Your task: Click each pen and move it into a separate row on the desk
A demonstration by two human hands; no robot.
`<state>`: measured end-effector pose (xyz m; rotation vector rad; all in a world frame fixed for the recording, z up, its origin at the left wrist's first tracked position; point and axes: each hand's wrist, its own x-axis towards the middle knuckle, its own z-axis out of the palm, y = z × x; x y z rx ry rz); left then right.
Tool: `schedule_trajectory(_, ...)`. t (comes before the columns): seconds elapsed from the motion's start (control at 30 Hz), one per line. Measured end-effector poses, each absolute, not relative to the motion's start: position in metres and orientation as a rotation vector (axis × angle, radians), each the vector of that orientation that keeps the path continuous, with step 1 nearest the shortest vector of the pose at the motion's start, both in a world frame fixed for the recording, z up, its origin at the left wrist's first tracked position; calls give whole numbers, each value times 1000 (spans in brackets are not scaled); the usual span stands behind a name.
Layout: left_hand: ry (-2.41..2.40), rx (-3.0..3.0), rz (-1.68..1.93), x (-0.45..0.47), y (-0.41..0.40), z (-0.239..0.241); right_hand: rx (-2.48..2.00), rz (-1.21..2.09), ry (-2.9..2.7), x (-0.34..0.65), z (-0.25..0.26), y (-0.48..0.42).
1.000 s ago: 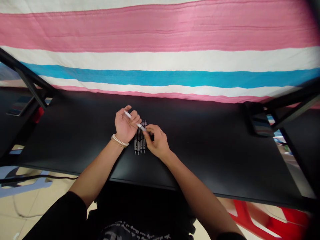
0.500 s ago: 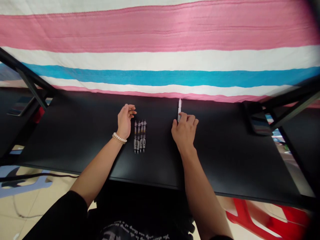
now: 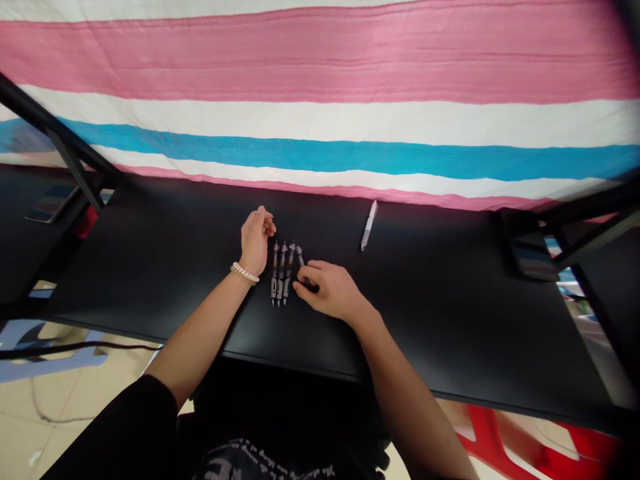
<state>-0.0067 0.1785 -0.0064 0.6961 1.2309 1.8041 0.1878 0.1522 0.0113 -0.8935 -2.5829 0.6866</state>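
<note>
Three clear-barrelled pens with grey grips (image 3: pixel 281 273) lie side by side, lengthwise to me, on the black table (image 3: pixel 175 247). A fourth such pen (image 3: pixel 300 256) slants just right of them, with the thumb and fingers of my right hand (image 3: pixel 330 288) closed around its lower part. That hand covers most of this pen. Left of the row rests my left hand (image 3: pixel 256 240), on its side, with loosely curled fingers and nothing held. A white pen with a grey grip (image 3: pixel 369 227) lies alone and tilted, farther back to the right.
A striped pink, white and blue cloth (image 3: pixel 320 120) hangs along the table's back edge. Black metal struts rise at both sides, with a dark flat object (image 3: pixel 527 247) by the right one. A red stool (image 3: pixel 490 433) stands below the front right edge.
My right hand has left the white pen, now lying tilted, and moved left and nearer to me onto the row's rightmost pen, which now slants apart. The left hand barely moved.
</note>
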Motion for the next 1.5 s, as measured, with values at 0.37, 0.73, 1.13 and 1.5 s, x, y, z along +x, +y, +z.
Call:
schedule_trajectory(0.37, 1362, 918, 1716, -7, 171, 0, -1077, 1158, -1607, 186, -3, 163)
schedule_trajectory(0.73, 1116, 765, 1613, 2, 161, 18, -944, 1504, -1386, 162, -6, 150)
schedule_trajectory(1.13, 1108, 616, 1732, 9, 163, 14, -988, 920, -1463, 165, -3, 152)
schedule_trajectory(1.5, 1047, 555, 1757, 9, 165, 9, -953, 850, -1395, 164, -3, 152)
